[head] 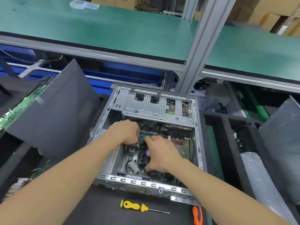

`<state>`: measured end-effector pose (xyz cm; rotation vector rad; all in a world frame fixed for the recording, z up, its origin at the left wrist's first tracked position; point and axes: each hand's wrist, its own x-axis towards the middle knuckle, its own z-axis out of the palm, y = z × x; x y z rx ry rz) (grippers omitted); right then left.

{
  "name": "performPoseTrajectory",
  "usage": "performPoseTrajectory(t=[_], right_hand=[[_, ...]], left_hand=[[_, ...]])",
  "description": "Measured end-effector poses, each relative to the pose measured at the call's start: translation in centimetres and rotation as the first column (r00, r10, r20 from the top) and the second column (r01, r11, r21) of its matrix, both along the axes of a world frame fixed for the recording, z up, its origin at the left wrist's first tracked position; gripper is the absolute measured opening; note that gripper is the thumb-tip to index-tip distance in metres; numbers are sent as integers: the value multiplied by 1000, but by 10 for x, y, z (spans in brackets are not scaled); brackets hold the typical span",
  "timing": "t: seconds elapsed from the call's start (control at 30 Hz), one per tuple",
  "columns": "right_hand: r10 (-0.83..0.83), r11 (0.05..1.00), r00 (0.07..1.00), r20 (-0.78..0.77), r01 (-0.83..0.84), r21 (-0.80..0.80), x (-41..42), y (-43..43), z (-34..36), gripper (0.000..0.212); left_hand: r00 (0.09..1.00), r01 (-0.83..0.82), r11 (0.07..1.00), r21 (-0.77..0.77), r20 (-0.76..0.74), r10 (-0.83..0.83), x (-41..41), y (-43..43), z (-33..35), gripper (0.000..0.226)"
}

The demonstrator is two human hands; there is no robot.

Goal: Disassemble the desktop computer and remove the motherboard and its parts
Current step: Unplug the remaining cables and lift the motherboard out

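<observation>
An open desktop case (155, 186) of bare grey metal lies flat before me, its drive cage (155, 104) at the far end. Inside lies the green motherboard (183, 148) with a black round CPU fan (143, 155) near its middle. My left hand (125, 132) reaches in above the fan, fingers curled down at a green memory stick (146, 135). My right hand (162, 155) lies over the fan's right side, forefinger stretched toward the same stick and thumb down at the fan's near edge. What the fingertips hold is hidden.
A yellow-handled screwdriver (138, 207) lies on the black mat in front of the case, an orange-handled tool (197, 215) to its right. A removed dark side panel (53, 114) leans at the left, another (282, 143) at the right. A green shelf (113, 30) on an aluminium post (199, 46) overhangs.
</observation>
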<state>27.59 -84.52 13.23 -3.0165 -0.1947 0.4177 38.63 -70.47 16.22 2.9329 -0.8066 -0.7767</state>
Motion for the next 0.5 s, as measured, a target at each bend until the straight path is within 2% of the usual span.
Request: performPoseTrajectory(t=[0.17,0.3,0.5], right_hand=[[-52,998,999,1,52,47,12,-9,9,96],[-102,993,994,-25,103,56,22,-12,7,115],[-110,994,994,5,110,25,35,-9,-1,115]], left_hand=[[999,-26,999,-33,-21,25,0,0,1,31],[1000,-11,999,-39,29,12,0,0,-1,52],[998,9,1000,-10,69,-9,-2,-2,-4,72]])
